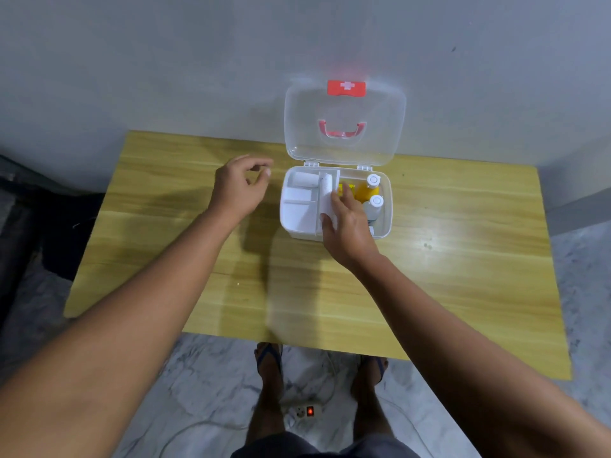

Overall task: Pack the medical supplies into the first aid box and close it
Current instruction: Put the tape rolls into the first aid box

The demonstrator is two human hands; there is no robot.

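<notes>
The white first aid box (386, 206) stands on the far middle of the yellow wooden table (165, 259). Its clear lid (344, 127), with a red handle and a red cross latch, leans upright against the wall. A white divided tray (297, 209) fills the box's left half and holds a white bandage roll (303, 180). Two white-capped bottles (373, 193) and a yellow item (345, 189) sit in the right half. My right hand (347, 223) rests over the box's middle, its fingers on a long white gauze piece (327, 196). My left hand (238, 186) hovers left of the box, fingers loosely curled, holding nothing.
A grey wall rises right behind the table. Below the near table edge I see my feet in sandals on the marble floor and a power strip (305, 412) with a lit red switch and a white cable. Dark objects lie at the left.
</notes>
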